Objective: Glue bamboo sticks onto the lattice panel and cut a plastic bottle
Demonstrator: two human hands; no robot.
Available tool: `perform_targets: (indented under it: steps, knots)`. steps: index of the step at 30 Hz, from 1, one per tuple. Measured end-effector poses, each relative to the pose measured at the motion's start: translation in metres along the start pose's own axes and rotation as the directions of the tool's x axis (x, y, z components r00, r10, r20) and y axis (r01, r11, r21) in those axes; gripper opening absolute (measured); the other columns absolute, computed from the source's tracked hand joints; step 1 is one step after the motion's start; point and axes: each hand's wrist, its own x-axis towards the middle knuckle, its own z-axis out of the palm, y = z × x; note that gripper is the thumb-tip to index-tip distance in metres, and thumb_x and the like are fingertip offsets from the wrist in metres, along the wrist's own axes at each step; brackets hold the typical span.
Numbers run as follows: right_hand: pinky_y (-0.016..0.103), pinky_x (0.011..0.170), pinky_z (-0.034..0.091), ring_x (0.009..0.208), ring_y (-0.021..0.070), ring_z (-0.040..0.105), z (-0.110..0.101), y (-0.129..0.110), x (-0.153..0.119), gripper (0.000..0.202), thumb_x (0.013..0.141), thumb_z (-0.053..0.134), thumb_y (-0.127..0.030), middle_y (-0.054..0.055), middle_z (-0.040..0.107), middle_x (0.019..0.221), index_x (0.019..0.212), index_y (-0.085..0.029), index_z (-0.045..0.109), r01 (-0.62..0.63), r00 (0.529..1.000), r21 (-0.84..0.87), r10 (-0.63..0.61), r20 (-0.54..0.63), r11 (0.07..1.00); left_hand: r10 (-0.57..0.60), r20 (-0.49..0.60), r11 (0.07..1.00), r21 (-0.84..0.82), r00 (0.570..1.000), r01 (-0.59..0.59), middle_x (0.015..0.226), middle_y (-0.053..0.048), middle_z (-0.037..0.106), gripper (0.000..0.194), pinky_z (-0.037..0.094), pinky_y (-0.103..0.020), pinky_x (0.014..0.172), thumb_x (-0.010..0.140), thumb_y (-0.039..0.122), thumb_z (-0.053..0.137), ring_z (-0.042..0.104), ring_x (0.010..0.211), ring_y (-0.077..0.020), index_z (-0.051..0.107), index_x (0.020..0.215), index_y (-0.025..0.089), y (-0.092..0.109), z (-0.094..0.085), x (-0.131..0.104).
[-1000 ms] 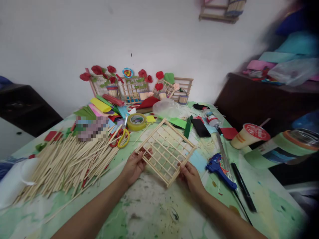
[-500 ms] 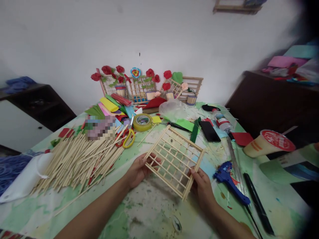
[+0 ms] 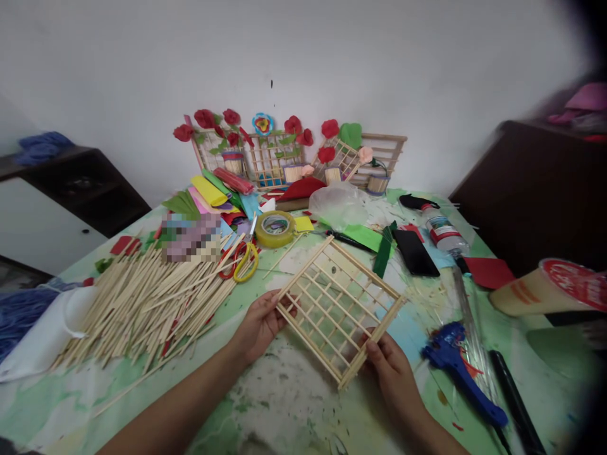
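A lattice frame of thin wooden sticks [image 3: 327,298] is held tilted above the table, its slats crossing in a grid. My left hand [image 3: 262,323] pinches its left corner, with fingertips showing behind the slats. On the lower right side, my right hand [image 3: 389,366] grips the edge, thumb in front and the other fingers partly hidden behind. To the left lies a wide pile of loose wooden sticks [image 3: 137,303]. A blue glue gun [image 3: 462,373] rests to the right of my right hand.
Scissors [image 3: 245,260], a tape roll [image 3: 275,229] and coloured paper [image 3: 208,191] lie beyond the sticks. A phone [image 3: 416,253], a plastic bottle [image 3: 444,231] and a drink cup [image 3: 531,289] are at the right. Finished lattices with red paper flowers [image 3: 293,124] lean against the wall.
The lattice frame has turned slightly in my hands, its right corner shifting right. The view has swung a little, so the right-hand items sit farther right. Both hands keep their hold.
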Motion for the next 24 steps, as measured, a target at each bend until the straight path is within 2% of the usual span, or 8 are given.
perform_targets:
  steps: [6,10,16,20,24]
  knots:
    - [0.026,0.047,0.041,0.053,0.0145,0.046,0.001,-0.002,0.000,0.040,0.067,0.066,-0.059,-0.001,0.050,0.060,0.075,-0.020,0.061,0.023,1.000,-0.060,-0.024,-0.011,0.998,0.058,0.008,0.998,0.007,0.998,-0.058,0.087,-0.007,0.071,0.020,0.055,-0.027,0.072,0.074,0.020,0.069,0.068,0.079,-0.0172,0.060,0.090,0.014,-0.001,-0.002,0.002]
    - [0.029,0.054,0.046,0.061,0.0180,0.052,-0.001,0.002,-0.001,0.043,0.066,0.067,-0.059,0.003,0.057,0.067,0.083,-0.021,0.062,0.039,0.999,-0.085,-0.042,-0.032,0.996,0.084,0.007,0.996,-0.010,0.996,-0.084,0.087,-0.007,0.071,0.023,0.054,-0.027,0.074,0.072,0.021,0.071,0.068,0.082,-0.0177,0.060,0.091,0.014,-0.001,-0.002,0.002]
    - [0.031,0.055,0.047,0.062,0.0193,0.053,-0.004,0.006,-0.001,0.041,0.071,0.063,-0.059,0.004,0.059,0.071,0.089,-0.022,0.061,0.087,0.995,-0.112,-0.092,-0.040,0.990,0.120,0.110,0.993,-0.034,0.987,-0.117,0.090,-0.006,0.071,0.040,0.053,-0.029,0.079,0.061,0.027,0.081,0.067,0.089,-0.0200,0.062,0.095,0.018,0.003,-0.001,-0.006]
    - [0.030,0.054,0.047,0.058,0.0178,0.053,-0.001,0.003,-0.002,0.038,0.074,0.062,-0.058,0.003,0.059,0.068,0.086,-0.022,0.059,0.174,0.983,-0.129,-0.180,-0.032,0.976,0.102,0.196,0.995,-0.015,0.975,-0.101,0.101,-0.006,0.070,0.051,0.050,-0.034,0.088,0.055,0.027,0.085,0.064,0.100,-0.0237,0.062,0.100,0.020,0.001,-0.002,-0.011]
    - [0.029,0.052,0.049,0.055,0.0168,0.055,-0.008,0.009,-0.003,0.031,0.081,0.057,-0.051,0.004,0.063,0.070,0.090,-0.021,0.058,0.300,0.953,-0.178,-0.304,0.005,0.937,0.045,0.244,0.986,0.142,0.969,-0.081,0.100,-0.008,0.070,0.043,0.048,-0.036,0.092,0.061,0.023,0.082,0.065,0.099,-0.0231,0.064,0.100,0.018,-0.007,-0.002,-0.011]
